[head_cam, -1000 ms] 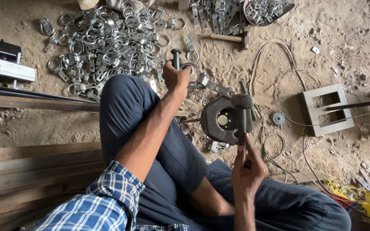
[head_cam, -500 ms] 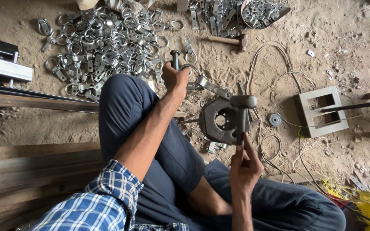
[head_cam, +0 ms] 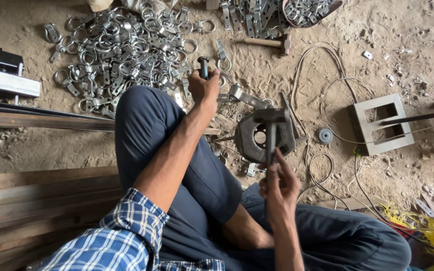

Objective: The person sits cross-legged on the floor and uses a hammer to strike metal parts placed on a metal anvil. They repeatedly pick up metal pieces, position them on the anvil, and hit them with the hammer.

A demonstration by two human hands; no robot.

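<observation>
My left hand (head_cam: 204, 89) reaches over my raised knee and grips a black-handled tool (head_cam: 203, 65) that stands upright at the edge of a pile of metal ring clamps (head_cam: 121, 55). A bent metal strip (head_cam: 242, 95) lies just right of that hand. My right hand (head_cam: 280, 188) holds the shaft of a hammer (head_cam: 270, 118). The hammer's head sits over a round dark metal block (head_cam: 249, 140) with a hole in it, which rests on the sandy ground in front of my legs.
A wooden-handled hammer (head_cam: 267, 42) and more metal parts (head_cam: 302, 10) lie at the top. A square metal frame (head_cam: 380, 125), a small disc (head_cam: 325, 135) and loose wires (head_cam: 322, 180) are to the right. Metal bars (head_cam: 41, 118) and wooden planks (head_cam: 31, 195) lie left.
The hammer head and my right hand have shifted slightly left and up over the block. My left hand stays on the black-handled tool.
</observation>
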